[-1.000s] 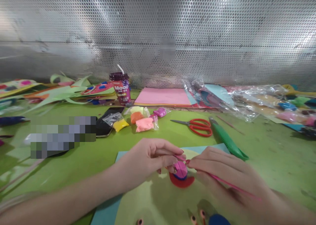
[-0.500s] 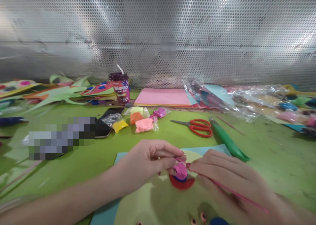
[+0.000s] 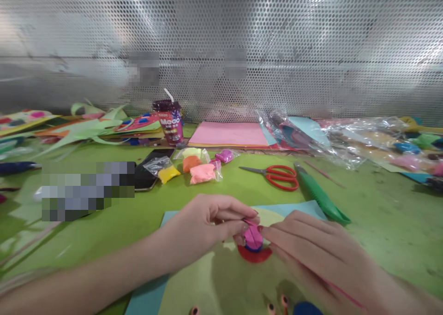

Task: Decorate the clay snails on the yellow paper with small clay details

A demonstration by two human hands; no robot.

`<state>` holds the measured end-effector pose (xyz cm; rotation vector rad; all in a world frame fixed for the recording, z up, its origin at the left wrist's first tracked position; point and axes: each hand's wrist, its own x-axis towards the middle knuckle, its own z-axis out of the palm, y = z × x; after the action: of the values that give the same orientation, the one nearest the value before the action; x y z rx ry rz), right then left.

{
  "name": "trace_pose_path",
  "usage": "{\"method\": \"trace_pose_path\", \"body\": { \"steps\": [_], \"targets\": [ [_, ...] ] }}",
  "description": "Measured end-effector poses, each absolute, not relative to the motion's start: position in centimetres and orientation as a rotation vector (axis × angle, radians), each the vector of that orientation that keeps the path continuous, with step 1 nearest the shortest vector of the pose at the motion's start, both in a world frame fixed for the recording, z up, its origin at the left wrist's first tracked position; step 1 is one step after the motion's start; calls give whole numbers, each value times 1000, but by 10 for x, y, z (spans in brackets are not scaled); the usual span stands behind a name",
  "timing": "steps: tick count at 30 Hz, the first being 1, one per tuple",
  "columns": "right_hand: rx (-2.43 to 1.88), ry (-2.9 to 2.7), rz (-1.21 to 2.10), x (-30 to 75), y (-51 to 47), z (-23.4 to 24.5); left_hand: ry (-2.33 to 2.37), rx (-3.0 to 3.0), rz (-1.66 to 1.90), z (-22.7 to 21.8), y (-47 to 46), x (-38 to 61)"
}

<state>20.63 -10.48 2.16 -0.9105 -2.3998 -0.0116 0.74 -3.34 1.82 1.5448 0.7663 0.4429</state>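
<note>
Down at the near edge of the green table [image 3: 380, 222], both hands are working on a little pink clay ball [image 3: 252, 236] that sits on a blue clay layer over a red clay disc [image 3: 254, 255]. That stack rests on a pale green paper shape [image 3: 214, 282], which lies on a light blue sheet [image 3: 304, 208]. The left hand [image 3: 204, 222] has its fingers curled, with thumb and fingertips pinched right at the ball's top left. The right hand [image 3: 311, 246] lies fairly flat, fingers stretched toward the ball and touching its right side, and it grips a thin pink stick [image 3: 342, 295] (most of it is hidden under the hand, so only the tail end shows).

Further back sit red-handled scissors [image 3: 277, 175] and a green tool [image 3: 320, 197] just beside them. Small bags of clay [image 3: 194, 167] in yellow, orange, pink and purple lie near a black phone [image 3: 148, 174]. Behind those are a Meco cup [image 3: 170, 123] with a straw, a stack of pink paper [image 3: 228, 135] and some clear plastic bags [image 3: 332, 137], all in front of a perforated metal wall [image 3: 277, 43].
</note>
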Motion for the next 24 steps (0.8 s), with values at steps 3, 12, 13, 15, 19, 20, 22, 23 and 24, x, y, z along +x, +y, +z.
{"method": "trace_pose_path", "body": {
  "steps": [3, 12, 13, 15, 19, 20, 22, 23, 24],
  "targets": [
    [-895, -2372, -99, 206, -106, 22, 762, 1526, 451, 20, -33, 8],
    [-894, -2287, -150, 203, -103, 27, 742, 1513, 414, 18, -32, 7],
    [-891, -2279, -144, 203, -103, 26, 748, 1518, 410, 18, -32, 7],
    [-898, -2282, -144, 204, -104, 23, 759, 1528, 404, 17, -32, 6],
    [-893, -2278, -110, 207, -104, 23, 765, 1527, 386, 16, -28, 5],
    [-889, -2266, -96, 207, -104, 24, 754, 1522, 385, 16, -27, 5],
    [-908, -2233, -73, 208, -104, 26, 715, 1515, 394, 16, -27, 5],
    [-931, -2210, -65, 208, -104, 27, 695, 1516, 403, 16, -27, 5],
    [-970, -2188, -57, 207, -103, 28, 679, 1517, 407, 16, -27, 5]
  ]
}}
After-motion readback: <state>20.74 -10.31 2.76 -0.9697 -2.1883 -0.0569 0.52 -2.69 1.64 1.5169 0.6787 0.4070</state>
